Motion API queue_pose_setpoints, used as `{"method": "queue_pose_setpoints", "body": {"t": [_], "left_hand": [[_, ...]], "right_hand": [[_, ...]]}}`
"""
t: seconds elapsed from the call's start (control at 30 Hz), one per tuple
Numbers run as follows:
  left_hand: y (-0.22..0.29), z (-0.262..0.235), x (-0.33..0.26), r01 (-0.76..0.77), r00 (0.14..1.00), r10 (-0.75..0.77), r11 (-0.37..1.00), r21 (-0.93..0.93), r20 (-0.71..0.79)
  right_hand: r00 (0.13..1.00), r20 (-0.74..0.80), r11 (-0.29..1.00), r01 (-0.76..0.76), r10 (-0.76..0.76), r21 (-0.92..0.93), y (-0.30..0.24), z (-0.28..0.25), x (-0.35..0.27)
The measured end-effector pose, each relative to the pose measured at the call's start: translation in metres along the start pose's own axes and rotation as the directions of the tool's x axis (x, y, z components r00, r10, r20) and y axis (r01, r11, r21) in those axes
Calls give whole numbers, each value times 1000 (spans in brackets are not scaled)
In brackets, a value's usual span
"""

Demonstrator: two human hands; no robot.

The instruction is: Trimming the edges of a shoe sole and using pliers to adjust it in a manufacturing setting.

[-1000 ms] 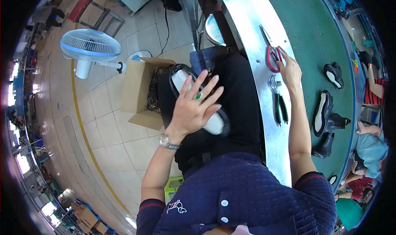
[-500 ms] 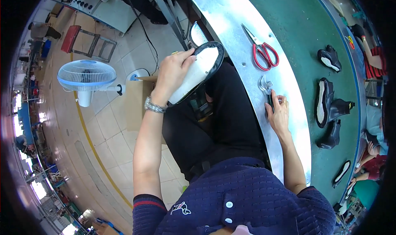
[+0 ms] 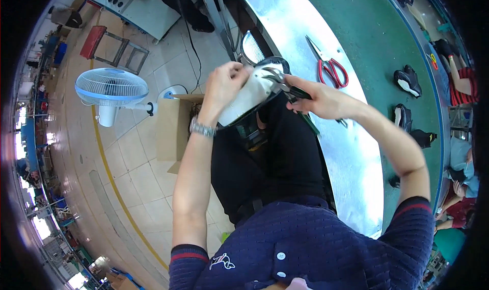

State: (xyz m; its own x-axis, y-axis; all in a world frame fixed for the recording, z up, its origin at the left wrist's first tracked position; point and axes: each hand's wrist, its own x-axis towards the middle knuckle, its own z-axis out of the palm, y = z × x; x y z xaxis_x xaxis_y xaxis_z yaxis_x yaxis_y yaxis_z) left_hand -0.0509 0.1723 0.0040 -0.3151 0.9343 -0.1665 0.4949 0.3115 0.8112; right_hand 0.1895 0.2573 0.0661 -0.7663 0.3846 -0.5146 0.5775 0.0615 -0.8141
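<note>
A black shoe upper with a white underside (image 3: 239, 104) is held bottom-up above my lap. My left hand (image 3: 222, 86) grips its left edge, fingers bent and slightly blurred. In my right hand (image 3: 323, 99) are pincers (image 3: 277, 78) with curved silver jaws and black handles. Their jaws are over the white bottom near the far end of the shoe; whether they bite on anything I cannot make out. Red-handled scissors (image 3: 332, 72) lie on the metal bench edge, just beyond my right hand.
The shiny metal bench edge (image 3: 356, 188) curves along my right, beside a green belt (image 3: 377, 50) carrying several black shoes (image 3: 407, 81). A cardboard box (image 3: 173, 132) and a blue-white fan (image 3: 111, 91) stand on my left. Other people sit across the belt.
My right hand has lifted the pincers off the metal bench and brought them left to the shoe. The shoe has shifted slightly right. The shoes on the belt have moved a little.
</note>
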Motion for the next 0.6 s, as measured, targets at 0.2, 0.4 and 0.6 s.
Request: {"method": "queue_pose_setpoints", "body": {"t": [0.2,0.4,0.6], "left_hand": [[17,55,-67,-207,949,288,878,431,-132],[17,68,-72,-244,904,359,879,409,-233],[7,68,-77,-309,869,435,850,426,-237]], "right_hand": [[946,199,938,-194,256,-286,-53,-9,20],[945,-173,868,167,-276,-468,26,42,3],[896,-251,864,228,-366,-448,37,59,-2]]}}
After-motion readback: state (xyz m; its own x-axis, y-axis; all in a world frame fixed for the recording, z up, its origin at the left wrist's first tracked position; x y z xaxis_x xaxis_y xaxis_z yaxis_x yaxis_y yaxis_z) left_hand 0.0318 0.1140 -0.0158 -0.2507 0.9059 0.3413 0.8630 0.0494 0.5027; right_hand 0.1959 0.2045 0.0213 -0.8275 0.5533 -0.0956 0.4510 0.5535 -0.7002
